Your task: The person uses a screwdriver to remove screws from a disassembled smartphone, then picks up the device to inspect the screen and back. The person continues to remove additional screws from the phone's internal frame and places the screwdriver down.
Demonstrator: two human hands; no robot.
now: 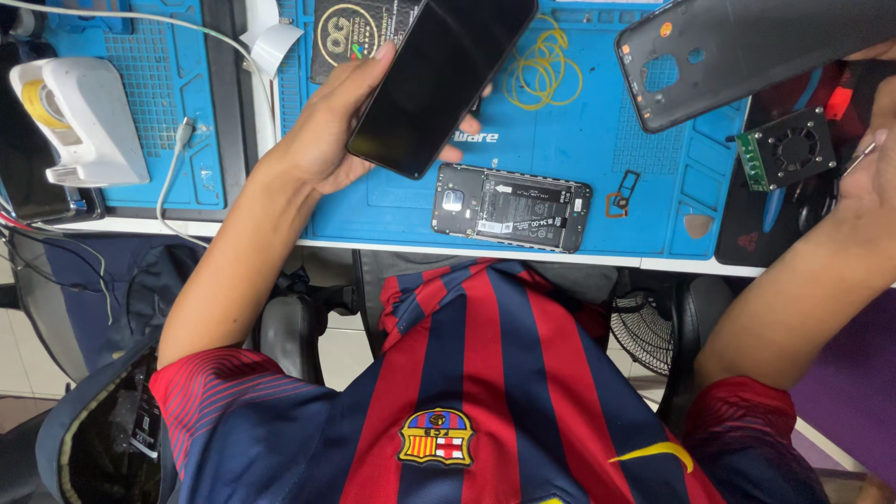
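My left hand (322,140) is raised over the blue work mat (597,149) and grips a black phone (441,79), dark glass facing up and tilted. Just below it, an opened phone body (511,207) lies flat on the mat with its battery and camera module exposed. At the right edge, my right hand (873,173) holds a dark grey phone back cover (747,56) in the air above the mat's far right corner. A thin metal tool (854,161) shows by that hand. My striped jersey (485,373) fills the lower view.
Yellow rubber bands (541,70) lie at the mat's far side. A white device (79,121) and a white cable (177,159) sit on a second blue mat at left. At right stand a small fan on a green board (793,149) and a blue pick (773,205).
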